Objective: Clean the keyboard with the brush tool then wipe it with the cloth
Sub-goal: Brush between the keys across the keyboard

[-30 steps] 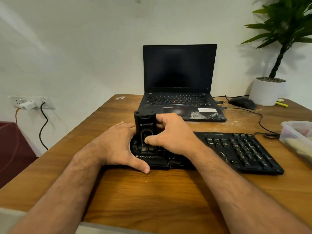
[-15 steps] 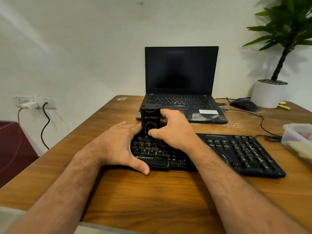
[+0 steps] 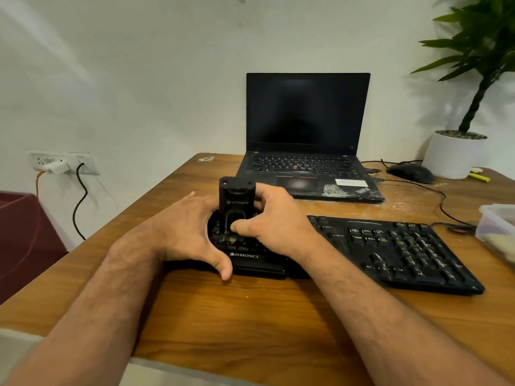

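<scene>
- Right hand [image 3: 274,227]: fingers clamped on the upright brush tool [image 3: 236,203], bristle end down on the keyboard [image 3: 390,246] left keys
- Left hand [image 3: 189,232]: fingers spread, bracing the keyboard against sliding on the worktop [image 3: 250,316]
- Cloth: not visible

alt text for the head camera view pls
A right hand holds a black brush tool upright on the left end of a black keyboard, which the left hand steadies. Behind on the wooden table sits an open laptop.
</scene>
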The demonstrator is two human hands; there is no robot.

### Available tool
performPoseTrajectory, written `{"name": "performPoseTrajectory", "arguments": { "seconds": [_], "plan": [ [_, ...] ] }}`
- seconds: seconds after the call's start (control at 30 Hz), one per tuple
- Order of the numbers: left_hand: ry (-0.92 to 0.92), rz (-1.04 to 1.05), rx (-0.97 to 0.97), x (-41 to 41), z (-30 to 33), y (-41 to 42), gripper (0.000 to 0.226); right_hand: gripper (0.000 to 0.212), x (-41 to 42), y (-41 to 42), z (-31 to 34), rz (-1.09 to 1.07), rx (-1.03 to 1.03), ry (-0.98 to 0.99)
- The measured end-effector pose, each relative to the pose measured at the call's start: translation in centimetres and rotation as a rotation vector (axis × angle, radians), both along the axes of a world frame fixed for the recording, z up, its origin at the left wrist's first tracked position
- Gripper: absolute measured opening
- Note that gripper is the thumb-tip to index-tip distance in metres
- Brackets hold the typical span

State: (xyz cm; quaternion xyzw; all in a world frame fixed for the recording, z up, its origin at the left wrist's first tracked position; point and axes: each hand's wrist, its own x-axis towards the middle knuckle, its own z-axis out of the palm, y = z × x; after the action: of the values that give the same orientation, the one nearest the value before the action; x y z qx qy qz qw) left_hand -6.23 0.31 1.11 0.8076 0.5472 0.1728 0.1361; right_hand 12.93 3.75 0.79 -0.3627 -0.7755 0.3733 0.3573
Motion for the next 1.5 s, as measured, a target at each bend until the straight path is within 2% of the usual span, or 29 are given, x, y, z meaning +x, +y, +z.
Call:
{"name": "performPoseTrajectory", "arguments": {
  "seconds": [0.1, 0.2, 0.33, 0.43, 0.5, 0.57, 0.63, 0.73, 0.87, 1.03, 1.13, 1.23, 1.3, 1.4, 1.43, 1.5],
  "plan": [
    [-0.046, 0.032, -0.069, -0.2, -0.4, 0.1, 0.099, 0.047, 0.1, 0.6, 0.1, -0.063, -0.01, 0.017],
    [-0.07, 0.021, -0.051, -0.2, -0.6, 0.2, 0.096, 0.043, 0.6, 0.3, 0.1, 0.027, -0.006, -0.029],
    [-0.101, 0.026, -0.047, -0.1, -0.6, 0.0, 0.096, 0.041, 0.1, 0.3, 0.0, -0.071, 0.043, -0.062],
    [-0.101, 0.028, -0.051, -0.1, -0.5, 0.0, 0.099, 0.042, 0.4, 0.2, 0.4, -0.009, 0.038, -0.104],
    [-0.048, 0.054, -0.041, -0.2, -0.6, 0.0, 0.117, 0.041, 0.9, 0.4, 0.7, -0.055, 0.047, -0.105],
    [0.057, 0.111, -0.044, -0.3, -0.8, 0.2, 0.147, 0.044, 1.7, 1.0, 1.0, -0.146, 0.031, -0.089],
    [0.137, 0.124, -0.045, -0.1, -0.9, 0.4, 0.156, 0.046, 2.6, 1.4, 1.2, -0.079, -0.051, -0.067],
    [0.19, 0.081, -0.052, 0.6, -0.9, 0.5, 0.149, 0.045, 3.5, 1.0, 1.4, 0.121, -0.188, -0.03],
    [0.227, 0.1, -0.055, 0.7, -0.8, 0.6, 0.157, 0.044, 3.3, 1.8, 1.1, -0.176, 0.014, -0.11],
    [0.178, 0.066, -0.013, 0.5, -1.0, 0.9, 0.146, 0.045, 3.7, 0.3, 1.3, 0.043, -0.021, -0.118],
    [0.209, 0.097, -0.03, 0.6, -1.0, 0.7, 0.156, 0.047, 4.9, 0.2, 1.7, -0.036, 0.039, -0.144],
    [0.209, 0.111, -0.056, 0.8, -0.9, 0.5, 0.159, 0.045, 6.0, -0.7, 1.3, 0.029, -0.033, -0.056],
    [0.185, 0.086, -0.028, 0.7, -1.0, 0.7, 0.15, 0.042, 5.4, -1.5, 0.9, 0.088, -0.051, 0.009],
    [0.131, 0.051, 0.001, 0.5, -1.2, 1.0, 0.128, 0.043, 4.3, -1.9, 1.0, 0.127, -0.006, -0.034],
    [0.126, 0.053, -0.001, 0.4, -1.3, 1.1, 0.128, 0.042, 4.4, -1.8, 1.2, 0.136, -0.004, -0.071],
    [0.149, 0.082, -0.014, 0.4, -1.6, 1.1, 0.141, 0.039, 5.7, -1.5, 1.9, 0.157, -0.045, -0.117]
  ]
}}
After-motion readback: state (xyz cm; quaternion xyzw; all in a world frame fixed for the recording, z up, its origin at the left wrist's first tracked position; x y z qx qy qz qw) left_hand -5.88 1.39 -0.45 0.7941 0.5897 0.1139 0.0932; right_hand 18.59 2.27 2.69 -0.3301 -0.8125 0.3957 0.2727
